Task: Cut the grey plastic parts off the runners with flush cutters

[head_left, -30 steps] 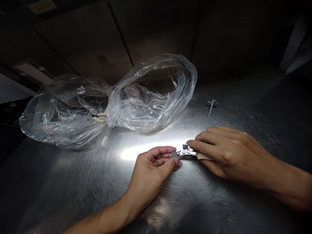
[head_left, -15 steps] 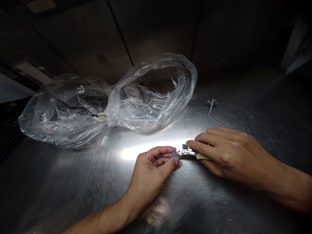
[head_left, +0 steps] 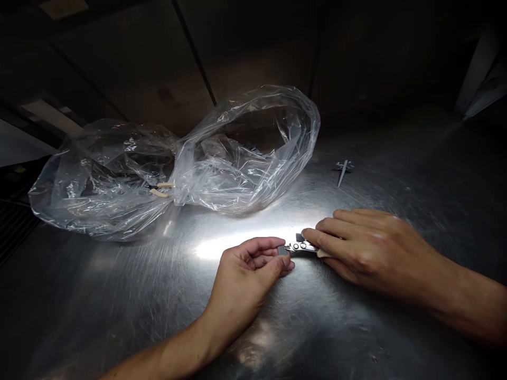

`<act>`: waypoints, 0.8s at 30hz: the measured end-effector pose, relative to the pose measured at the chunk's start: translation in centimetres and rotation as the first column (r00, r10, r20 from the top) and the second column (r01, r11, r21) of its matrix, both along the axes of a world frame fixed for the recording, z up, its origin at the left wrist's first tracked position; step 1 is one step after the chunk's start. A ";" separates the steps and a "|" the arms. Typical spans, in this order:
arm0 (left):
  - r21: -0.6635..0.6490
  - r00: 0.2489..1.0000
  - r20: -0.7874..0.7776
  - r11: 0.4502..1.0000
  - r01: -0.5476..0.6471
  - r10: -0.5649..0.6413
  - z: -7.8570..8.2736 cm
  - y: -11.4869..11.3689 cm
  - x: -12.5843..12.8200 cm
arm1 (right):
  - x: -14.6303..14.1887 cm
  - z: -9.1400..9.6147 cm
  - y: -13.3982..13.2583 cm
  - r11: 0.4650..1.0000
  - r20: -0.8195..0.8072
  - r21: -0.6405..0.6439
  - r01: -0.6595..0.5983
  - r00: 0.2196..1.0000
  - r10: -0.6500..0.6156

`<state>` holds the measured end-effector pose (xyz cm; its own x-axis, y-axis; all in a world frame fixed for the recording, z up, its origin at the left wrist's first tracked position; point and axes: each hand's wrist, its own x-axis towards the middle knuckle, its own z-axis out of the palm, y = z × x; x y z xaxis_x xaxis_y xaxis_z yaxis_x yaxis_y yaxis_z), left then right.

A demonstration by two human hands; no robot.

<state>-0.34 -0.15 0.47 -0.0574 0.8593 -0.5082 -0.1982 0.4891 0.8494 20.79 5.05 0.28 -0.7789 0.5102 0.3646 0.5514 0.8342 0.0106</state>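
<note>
On a scratched steel table (head_left: 166,295), my left hand (head_left: 247,277) is curled, pinching a small dark grey piece (head_left: 282,250) between thumb and fingers. That piece meets the tip of a small metal tool (head_left: 303,246) lying on the table. My right hand (head_left: 366,248) lies over the tool's pale handle end, fingers pressed together on it. A bright patch of light falls just left of the tool.
A large crumpled clear plastic bag (head_left: 178,169) lies behind my hands, with dark parts and two beige-handled pieces (head_left: 162,189) inside. A second small metal tool (head_left: 343,170) lies alone at the back right. Dark panels rise behind the table.
Almost nothing differs; both hands and the tool have shifted a hair upward in view, with the same grips.
</note>
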 end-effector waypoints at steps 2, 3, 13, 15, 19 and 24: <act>-0.004 1.000 -0.004 1.000 -0.001 0.001 0.0 0.0 0.0 | 0.0 0.0 0.0 1.000 0.005 0.008 -0.007 1.000 0.007; -0.006 1.000 -0.007 1.000 -0.002 0.002 0.0 0.0 0.0 | 0.0 0.0 0.0 1.000 0.008 0.013 -0.009 1.000 0.008; 0.003 1.000 0.018 1.000 0.023 -0.023 -0.3 0.0 -0.3 | 0.4 0.3 0.1 0.998 -0.070 -0.057 0.026 0.997 -0.030; 0.002 1.000 0.019 1.000 0.025 -0.025 -0.3 0.0 -0.3 | 0.5 0.3 0.3 0.997 -0.062 -0.061 0.047 0.997 -0.051; 0.002 1.000 0.020 1.000 0.014 -0.014 -0.3 0.1 -0.2 | 0.7 0.2 0.7 0.995 -0.037 -0.094 0.043 0.998 -0.047; 0.025 0.999 0.033 0.999 0.025 -0.026 -0.4 0.0 -0.4 | 0.4 0.0 0.5 0.992 -0.046 -0.125 0.012 0.999 -0.018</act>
